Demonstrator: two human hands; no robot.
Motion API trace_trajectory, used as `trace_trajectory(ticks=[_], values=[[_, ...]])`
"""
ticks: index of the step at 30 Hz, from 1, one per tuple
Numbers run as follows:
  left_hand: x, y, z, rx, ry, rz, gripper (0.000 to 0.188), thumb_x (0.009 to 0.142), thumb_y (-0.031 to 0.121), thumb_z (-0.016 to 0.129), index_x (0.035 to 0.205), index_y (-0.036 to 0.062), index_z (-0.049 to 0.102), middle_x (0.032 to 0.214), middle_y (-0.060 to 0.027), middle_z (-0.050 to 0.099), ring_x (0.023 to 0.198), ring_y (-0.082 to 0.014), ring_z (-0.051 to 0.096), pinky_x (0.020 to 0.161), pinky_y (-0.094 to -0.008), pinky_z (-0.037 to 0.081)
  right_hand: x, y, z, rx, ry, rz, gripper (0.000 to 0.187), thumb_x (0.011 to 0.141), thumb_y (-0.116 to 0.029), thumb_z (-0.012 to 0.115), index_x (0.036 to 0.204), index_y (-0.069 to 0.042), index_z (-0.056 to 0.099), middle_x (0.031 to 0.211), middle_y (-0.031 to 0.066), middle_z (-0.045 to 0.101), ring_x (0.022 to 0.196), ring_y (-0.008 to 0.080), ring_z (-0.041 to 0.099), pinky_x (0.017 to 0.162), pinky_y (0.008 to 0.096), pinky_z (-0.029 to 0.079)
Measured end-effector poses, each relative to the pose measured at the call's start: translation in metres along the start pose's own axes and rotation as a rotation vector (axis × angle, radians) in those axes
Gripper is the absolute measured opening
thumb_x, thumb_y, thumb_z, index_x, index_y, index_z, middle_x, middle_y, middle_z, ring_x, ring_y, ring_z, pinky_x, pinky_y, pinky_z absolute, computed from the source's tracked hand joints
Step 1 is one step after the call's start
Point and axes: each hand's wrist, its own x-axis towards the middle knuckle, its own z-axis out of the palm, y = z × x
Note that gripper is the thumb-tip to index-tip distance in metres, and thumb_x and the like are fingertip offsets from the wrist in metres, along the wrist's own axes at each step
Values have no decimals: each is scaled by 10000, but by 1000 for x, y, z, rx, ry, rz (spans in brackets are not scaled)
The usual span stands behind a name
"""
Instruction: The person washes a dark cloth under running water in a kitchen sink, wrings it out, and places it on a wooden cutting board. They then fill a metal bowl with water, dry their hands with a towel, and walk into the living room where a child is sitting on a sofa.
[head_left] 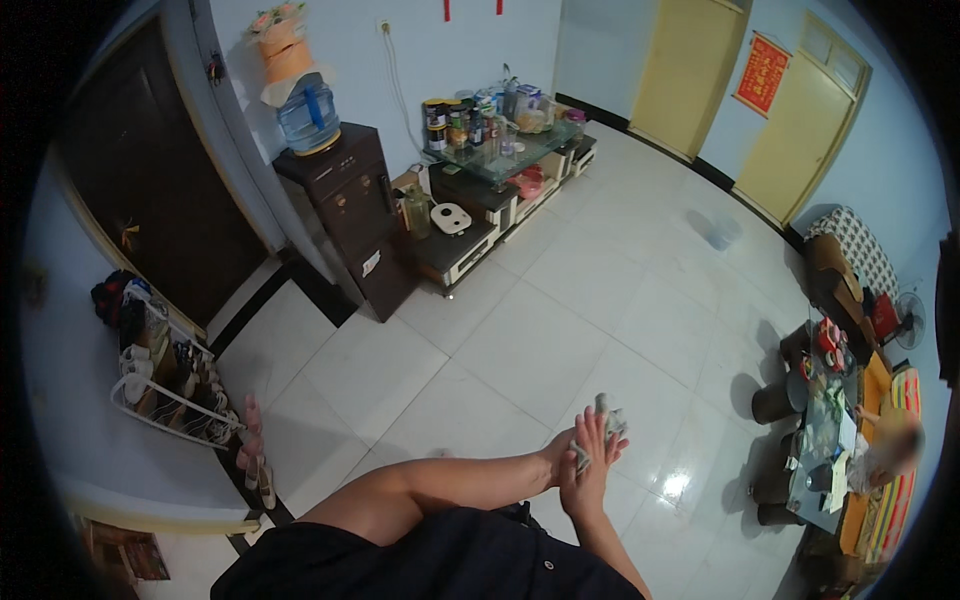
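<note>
Tiled floor (540,335) below, right hand (590,462) overlaps left hand (557,458) against cloth (617,419).

From here, a cloth (614,419) pokes out between left hand (558,458) and right hand (591,462). Left of that grip, a rack (185,404); ahead-left, a jug (308,115) on a dispenser (350,215), a cabinet (470,252) beyond; right, stools (773,405) before a table (815,508).

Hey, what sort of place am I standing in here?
Most likely a home's living room: there's a water dispenser topped with a blue bottle, a shoe rack near the dark door, and a striped cushion at the right.
</note>
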Motion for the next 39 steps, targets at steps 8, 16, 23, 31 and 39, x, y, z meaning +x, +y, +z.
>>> trace_trajectory(ticks=[8,16,23,31,39], values=[[-32,71,38,607,290,88,374,923,383,440,1233,175,461,1157,-11,511,1053,-152,489,884,-346,421,80,44,13,804,116,610,461,971,-325,299,1321,-37,383,1367,143,380,1288,265,320,1046,404,259],[-71,207,12,744,364,509,334,934,386,436,1149,143,516,1027,10,543,955,-96,493,826,-279,399,128,-27,84,1177,-250,472,649,919,-500,349,1393,-70,238,1373,114,342,1249,264,359,1015,441,311],[-121,278,36,1145,281,585,428,937,397,428,1166,43,506,1043,-30,536,992,-109,487,879,-267,383,182,-37,140,1776,-490,591,682,893,-596,250,1298,-61,375,1240,111,488,1151,277,460,916,418,402],[-87,328,12,1026,195,412,377,952,266,436,1247,33,459,1157,-74,512,1081,-134,467,915,-290,383,232,-16,162,1592,-527,789,429,873,-173,553,1237,-7,399,1142,121,534,997,241,566,810,375,501],[7,384,7,932,313,366,348,920,221,498,1209,27,489,1082,-69,559,995,-133,517,884,-290,399,316,50,148,1544,-479,745,358,863,-131,546,1175,32,479,1099,126,566,972,234,572,824,372,477]])
